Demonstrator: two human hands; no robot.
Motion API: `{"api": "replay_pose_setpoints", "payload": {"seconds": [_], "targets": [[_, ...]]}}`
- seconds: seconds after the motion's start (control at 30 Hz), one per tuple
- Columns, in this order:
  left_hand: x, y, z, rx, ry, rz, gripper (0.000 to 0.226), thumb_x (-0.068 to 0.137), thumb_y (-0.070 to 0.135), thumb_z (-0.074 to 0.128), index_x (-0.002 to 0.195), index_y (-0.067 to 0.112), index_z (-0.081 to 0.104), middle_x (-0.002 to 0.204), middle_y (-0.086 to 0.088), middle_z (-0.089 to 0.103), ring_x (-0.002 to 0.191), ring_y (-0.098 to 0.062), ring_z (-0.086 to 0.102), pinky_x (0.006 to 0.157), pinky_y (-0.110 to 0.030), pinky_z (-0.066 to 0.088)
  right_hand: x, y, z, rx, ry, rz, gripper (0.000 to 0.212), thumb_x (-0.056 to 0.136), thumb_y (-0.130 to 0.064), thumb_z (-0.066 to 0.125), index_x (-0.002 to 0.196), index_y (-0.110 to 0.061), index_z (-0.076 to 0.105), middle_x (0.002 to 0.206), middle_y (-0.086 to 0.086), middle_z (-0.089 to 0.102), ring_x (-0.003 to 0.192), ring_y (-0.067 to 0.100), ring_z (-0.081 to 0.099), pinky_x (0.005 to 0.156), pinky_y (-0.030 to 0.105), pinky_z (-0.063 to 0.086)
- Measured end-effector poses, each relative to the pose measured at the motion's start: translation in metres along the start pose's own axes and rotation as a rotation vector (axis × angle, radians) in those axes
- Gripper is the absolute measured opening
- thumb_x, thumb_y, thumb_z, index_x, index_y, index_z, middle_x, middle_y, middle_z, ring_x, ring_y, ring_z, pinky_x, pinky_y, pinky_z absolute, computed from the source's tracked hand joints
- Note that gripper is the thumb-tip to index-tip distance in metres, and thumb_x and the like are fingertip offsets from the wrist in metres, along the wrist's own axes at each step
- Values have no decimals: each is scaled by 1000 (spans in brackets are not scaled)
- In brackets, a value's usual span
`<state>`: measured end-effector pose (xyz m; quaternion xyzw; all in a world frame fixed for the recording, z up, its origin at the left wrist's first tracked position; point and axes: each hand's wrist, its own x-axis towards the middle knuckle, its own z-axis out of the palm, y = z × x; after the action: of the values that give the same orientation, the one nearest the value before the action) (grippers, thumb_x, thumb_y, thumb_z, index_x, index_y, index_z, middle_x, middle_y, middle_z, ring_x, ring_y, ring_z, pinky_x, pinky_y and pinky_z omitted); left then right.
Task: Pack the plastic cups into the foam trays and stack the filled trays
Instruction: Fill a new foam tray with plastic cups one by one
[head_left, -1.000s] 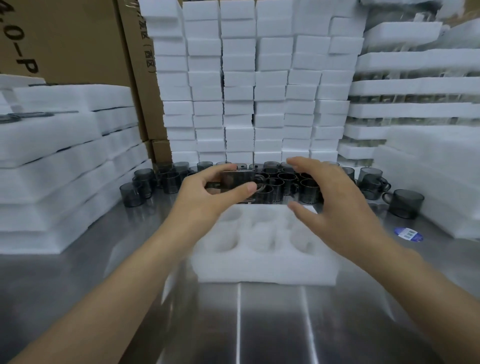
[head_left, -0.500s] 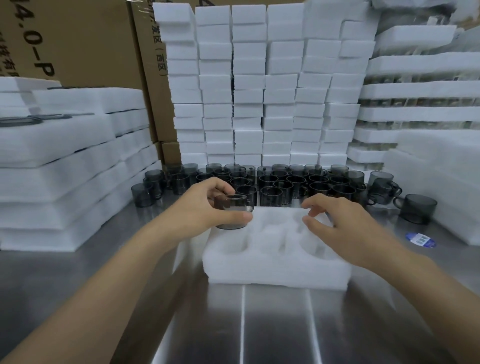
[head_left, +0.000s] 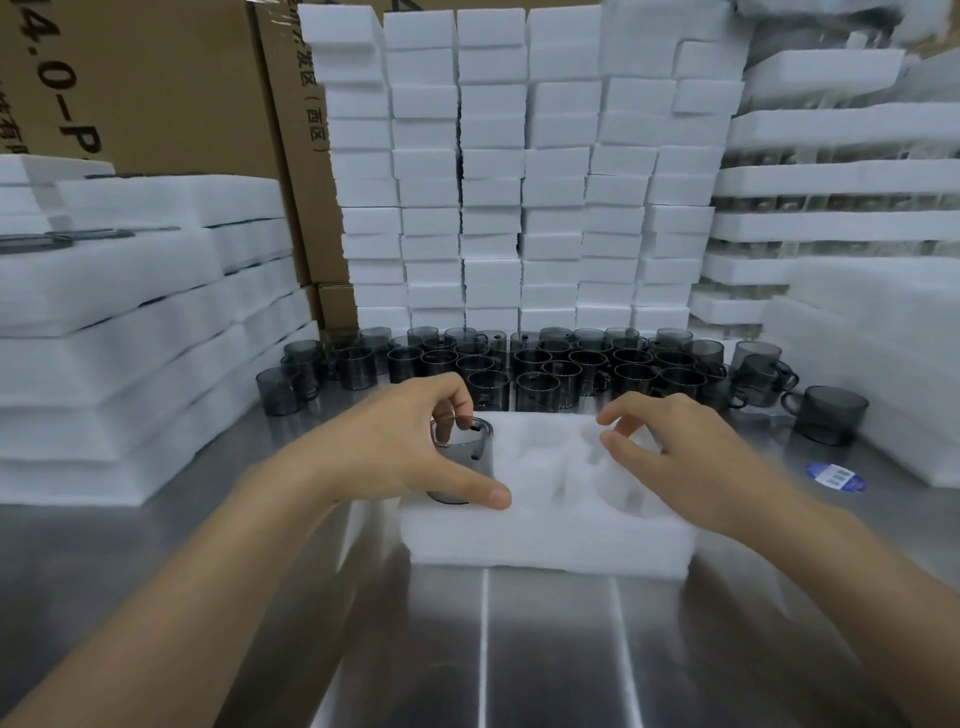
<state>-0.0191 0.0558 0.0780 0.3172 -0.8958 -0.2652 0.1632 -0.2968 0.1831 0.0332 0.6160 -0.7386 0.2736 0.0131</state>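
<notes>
A white foam tray (head_left: 550, 540) with round pockets lies on the steel table in front of me. My left hand (head_left: 400, 452) grips a smoky grey plastic cup (head_left: 467, 457), which sits tilted in the tray's left pockets, thumb along the tray's front edge. My right hand (head_left: 680, 457) hovers over the tray's right side with fingers spread and curled, holding nothing. The other pockets I can see hold nothing. Several grey cups (head_left: 545, 364) stand in rows just behind the tray.
Tall stacks of white foam blocks (head_left: 519, 171) rise behind the cups. Foam tray stacks (head_left: 119, 332) stand left, more foam trays (head_left: 841, 208) right. Cardboard boxes (head_left: 156, 83) are back left. A lone cup (head_left: 828, 415) and a blue sticker (head_left: 836, 477) lie at right.
My left hand carried the cup from above the cup rows down into the tray's left side. My right hand dropped from near the cup to above the tray's right part.
</notes>
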Motion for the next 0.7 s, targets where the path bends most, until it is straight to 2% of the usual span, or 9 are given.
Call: {"api": "replay_pose_setpoints", "payload": {"seconds": [0.13, 0.2, 0.27, 0.3, 0.37, 0.43, 0.53, 0.63, 0.7], "targets": [[-3, 3, 1, 50, -57, -29, 71, 50, 79, 93, 100, 43, 56, 91, 14, 57, 75, -7, 51, 70, -29, 44, 0, 0, 0, 4, -3, -7, 26, 104, -47, 50, 125, -38, 63, 106, -27, 63, 86, -10, 45, 70, 14, 33], [-5, 8, 0, 132, -40, -33, 77, 53, 95, 76, 112, 49, 54, 111, 19, 57, 98, -2, 54, 86, -30, 48, 1, 1, 1, 6, -1, -11, 25, 105, -46, 51, 125, -38, 64, 106, -27, 63, 90, -9, 46, 72, 13, 35], [-8, 16, 0, 143, 32, -13, 95, 61, 108, 48, 140, 55, 46, 143, 25, 48, 132, 2, 44, 112, -37, 41, 2, 2, 1, 7, 1, -17, 25, 104, -46, 51, 124, -38, 64, 106, -27, 63, 97, -10, 45, 74, 12, 34], [-9, 21, 2, 150, 77, 14, 102, 65, 110, 37, 152, 57, 35, 157, 27, 39, 145, 2, 34, 121, -39, 34, 2, 3, 1, 8, 3, -20, 25, 104, -46, 51, 124, -38, 64, 105, -28, 63, 99, -11, 44, 74, 12, 34], [-9, 32, 14, 258, 100, 72, 104, 73, 109, 23, 163, 58, 12, 172, 29, 15, 158, 3, 11, 129, -43, 19, 2, 3, 2, 10, 8, -25, 25, 104, -46, 51, 124, -38, 64, 104, -28, 64, 101, -13, 42, 75, 12, 34], [-8, 39, 34, 416, -37, 64, 104, 77, 106, 15, 166, 54, -3, 175, 28, -2, 160, 4, -8, 132, -43, 7, 2, 4, 3, 15, 10, -29, 25, 105, -45, 51, 124, -37, 65, 104, -28, 64, 103, -9, 42, 75, 14, 34], [-7, 37, 49, 475, -157, 14, 108, 76, 105, 13, 167, 50, -9, 172, 30, -13, 155, 11, -18, 132, -38, -4, 2, 3, 4, 31, 10, -26, 26, 105, -44, 52, 125, -35, 65, 104, -27, 64, 104, 1, 44, 77, 17, 36], [-6, 37, 34, 424, -35, 60, 111, 74, 108, 13, 167, 51, -8, 160, 40, -18, 132, 32, -30, 129, -33, -12, 1, 3, 4, 49, 11, -22, 25, 105, -43, 53, 125, -35, 66, 104, -27, 64, 103, 0, 44, 76, 11, 33], [-6, 36, 26, 360, 82, 103, 113, 73, 109, 13, 167, 50, -4, 151, 52, -16, 120, 42, -32, 123, -22, -13, 1, 4, 4, 54, 15, -25, 25, 105, -43, 52, 124, -36, 66, 103, -27, 64, 102, -5, 44, 75, 12, 33]]}}
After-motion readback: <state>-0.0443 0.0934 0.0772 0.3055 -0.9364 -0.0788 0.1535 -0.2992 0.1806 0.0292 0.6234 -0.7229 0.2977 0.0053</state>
